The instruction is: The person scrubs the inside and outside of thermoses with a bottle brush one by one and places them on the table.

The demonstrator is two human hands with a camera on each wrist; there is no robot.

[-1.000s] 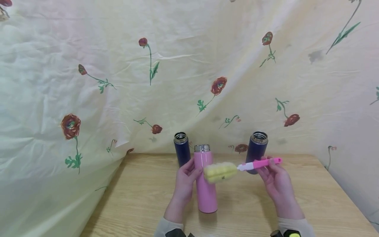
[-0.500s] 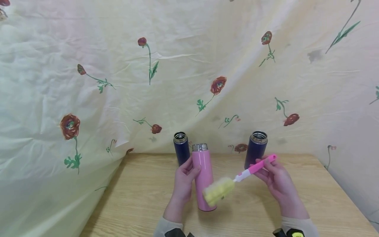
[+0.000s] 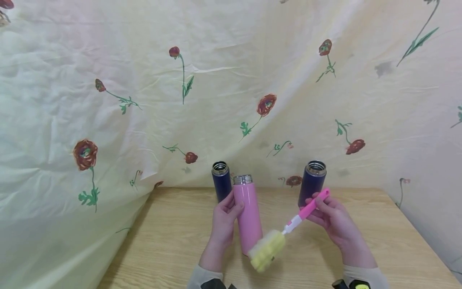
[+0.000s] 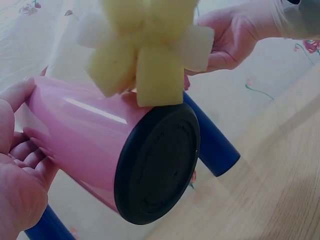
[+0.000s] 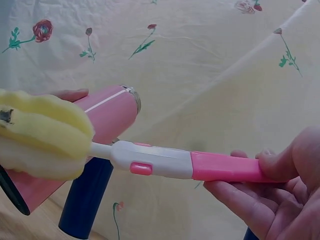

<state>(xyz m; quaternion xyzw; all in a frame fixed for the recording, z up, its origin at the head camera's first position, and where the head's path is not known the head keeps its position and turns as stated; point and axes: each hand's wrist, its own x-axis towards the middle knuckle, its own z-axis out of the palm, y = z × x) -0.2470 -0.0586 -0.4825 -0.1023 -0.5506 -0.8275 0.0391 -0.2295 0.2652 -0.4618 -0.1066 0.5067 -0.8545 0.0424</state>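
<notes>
My left hand (image 3: 223,220) grips a pink vacuum flask (image 3: 248,212) by its side; its lidless metal mouth points up, and its dark base (image 4: 157,165) shows in the left wrist view. Between thumb and fingers, my right hand (image 3: 335,220) holds the pink handle (image 5: 227,167) of a sponge bottle brush. The brush's yellow and white sponge head (image 3: 267,251) points down to the left and overlaps the flask's lower end in the head view. In the right wrist view the sponge head (image 5: 45,135) lies in front of the flask's side.
Two dark blue flasks without lids stand at the back of the wooden table (image 3: 162,241): one flask (image 3: 221,182) behind my left hand, the other flask (image 3: 312,182) behind my right. A flower-printed cloth (image 3: 216,80) hangs behind the table and along its left side.
The brush has swung, its sponge head moving down from the flask's middle to its lower end while the handle tilts more steeply. The pink flask has shifted slightly left.
</notes>
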